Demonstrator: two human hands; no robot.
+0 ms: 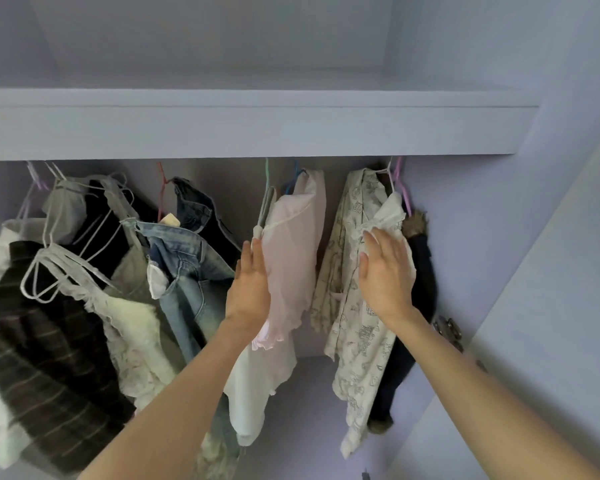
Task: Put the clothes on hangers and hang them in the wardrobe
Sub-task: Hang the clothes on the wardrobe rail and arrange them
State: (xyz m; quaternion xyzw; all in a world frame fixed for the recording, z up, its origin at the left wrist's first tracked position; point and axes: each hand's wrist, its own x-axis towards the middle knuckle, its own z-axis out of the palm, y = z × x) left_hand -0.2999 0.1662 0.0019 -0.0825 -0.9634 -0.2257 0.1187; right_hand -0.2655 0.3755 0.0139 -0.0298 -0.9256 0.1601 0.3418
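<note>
Pink top (293,251) touched by flat left hand (249,289); right hand (386,275) (fingers straight) presses printed shirt (355,306).

We see our left hand (249,289) flat against a hanging pink top (293,247), our right hand (387,271) flat on a printed shirt (355,306).

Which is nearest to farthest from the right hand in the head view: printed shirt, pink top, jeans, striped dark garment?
1. printed shirt, under the right hand, touching.
2. pink top, just left, by the left hand.
3. jeans, left of centre.
4. striped dark garment, far left.
</note>
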